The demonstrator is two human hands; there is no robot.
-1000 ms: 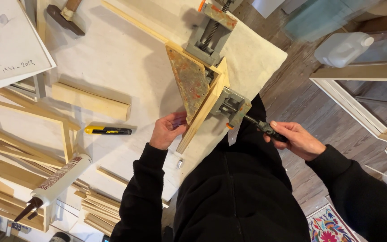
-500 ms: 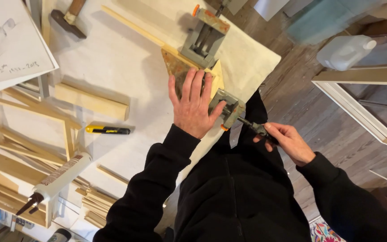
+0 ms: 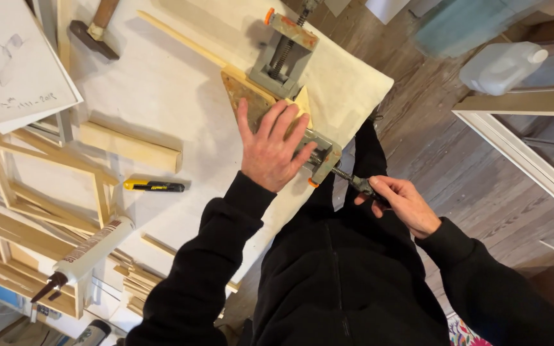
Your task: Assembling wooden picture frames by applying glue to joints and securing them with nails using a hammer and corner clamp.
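Observation:
A grey metal corner clamp (image 3: 288,54) with orange knobs sits at the table's edge and holds two wooden bars at a right angle over a triangular board (image 3: 243,93). My left hand (image 3: 270,148) lies flat, fingers spread, on the wooden corner and the clamp's near jaw. My right hand (image 3: 400,202) pinches the dark handle (image 3: 361,186) of the near clamp screw, just off the table edge. One long wooden strip (image 3: 181,37) runs from the clamp toward the far left.
On the cloth-covered table (image 3: 161,96) lie a hammer (image 3: 94,31), a wooden block (image 3: 129,147), a yellow-and-black utility knife (image 3: 154,186) and a caulking gun with a white tube (image 3: 88,253). Wooden frames (image 3: 46,186) stack at left. A white jug (image 3: 501,67) stands on the wood floor.
My left hand left the side of the wooden bar and now presses flat on top of the corner joint. My right hand stays on the screw handle. The view shifted slightly.

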